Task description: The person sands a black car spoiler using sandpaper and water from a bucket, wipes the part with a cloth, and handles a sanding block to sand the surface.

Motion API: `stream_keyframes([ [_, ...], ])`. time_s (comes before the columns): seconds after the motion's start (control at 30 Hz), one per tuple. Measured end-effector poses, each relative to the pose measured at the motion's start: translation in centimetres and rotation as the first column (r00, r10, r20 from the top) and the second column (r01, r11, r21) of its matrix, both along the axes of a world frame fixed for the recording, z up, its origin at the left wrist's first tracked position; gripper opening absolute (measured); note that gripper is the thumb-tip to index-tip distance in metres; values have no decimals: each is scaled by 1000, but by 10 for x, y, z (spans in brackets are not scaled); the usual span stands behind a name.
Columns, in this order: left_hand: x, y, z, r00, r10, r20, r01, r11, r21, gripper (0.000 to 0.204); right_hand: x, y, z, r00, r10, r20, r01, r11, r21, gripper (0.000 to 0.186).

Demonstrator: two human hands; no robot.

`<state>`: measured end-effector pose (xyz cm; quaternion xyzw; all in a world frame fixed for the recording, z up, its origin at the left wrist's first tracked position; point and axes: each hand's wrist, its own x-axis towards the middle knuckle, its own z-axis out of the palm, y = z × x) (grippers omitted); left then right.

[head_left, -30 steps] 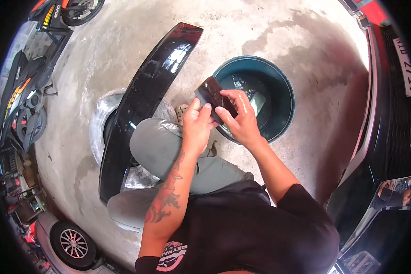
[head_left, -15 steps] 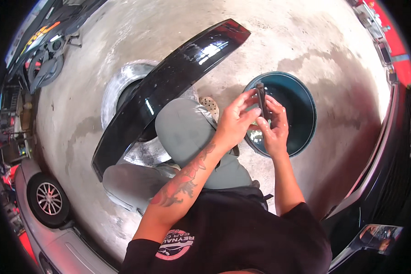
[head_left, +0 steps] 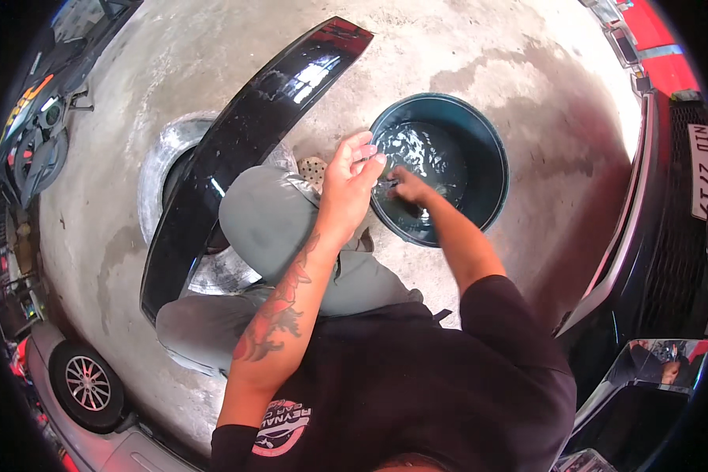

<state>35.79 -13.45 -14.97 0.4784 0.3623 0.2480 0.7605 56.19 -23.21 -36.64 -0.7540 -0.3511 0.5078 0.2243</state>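
My left hand [head_left: 354, 169] is raised at the near-left rim of a dark teal bucket [head_left: 488, 134], its fingers loosely curved and apart, holding nothing that I can see. My right hand [head_left: 409, 187] reaches down into the water [head_left: 440, 161] in the bucket, slightly blurred, its fingers closed around something dark that I cannot make out. Left of my grey-trousered knee [head_left: 263, 216], a long glossy black panel [head_left: 236, 134] lies across a silvery ring-shaped object [head_left: 157, 173] with a dark centre, which is partly hidden. A perforated shoe [head_left: 311, 173] shows between knee and bucket.
A motorbike [head_left: 43, 134] stands at upper left, a grey vehicle with a wheel [head_left: 86, 385] at lower left. A black vehicle front with a grille [head_left: 672, 236] runs along the right, with a red object [head_left: 661, 31] beyond it. The floor is stained concrete [head_left: 543, 102].
The dark flat piece that both hands held up has left my left hand. My right hand has dropped into the bucket, where the water now ripples. My left hand has stayed raised, fingers loosened.
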Motion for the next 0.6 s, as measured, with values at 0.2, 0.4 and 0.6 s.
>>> stream_keyframes([
  [0.2, 6, 1, -16, 995, -65, -77, 67, 998, 20, 55, -10, -5, 64, 674, -523, -522, 590, 806, -46, 34],
  [0.4, 40, -11, -31, 792, -424, -439, 589, 717, 371, 97, -1, -35, 241, 731, -372, -572, 613, 726, 311, 40],
  [0.6, 96, 2, -3, 920, -365, -143, 392, 868, 306, 45, 16, -68, 295, 668, -292, -684, 733, 412, 541, 43],
])
